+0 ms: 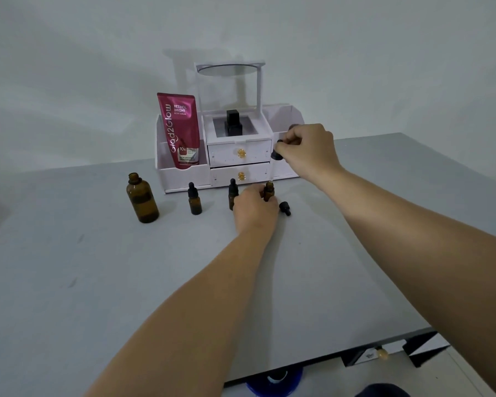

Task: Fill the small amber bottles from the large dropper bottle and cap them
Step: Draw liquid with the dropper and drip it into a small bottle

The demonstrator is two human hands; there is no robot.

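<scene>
Left hand grips small bottle | right hand pinches dropper | glass (light, slippery): you hold the body low.

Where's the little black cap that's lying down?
The loose black cap lies on the grey table, just right of the left hand.

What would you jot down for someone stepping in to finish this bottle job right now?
Left hand: steadies an open small bottle on the table.
Right hand: holds the large dropper above that bottle's mouth.
Large bottle: stands open at the left.
Done, apparently: two small bottles stand capped.
Left: finish filling this one, screw on the loose small cap lying to its right, then return the dropper to the large bottle.
</scene>
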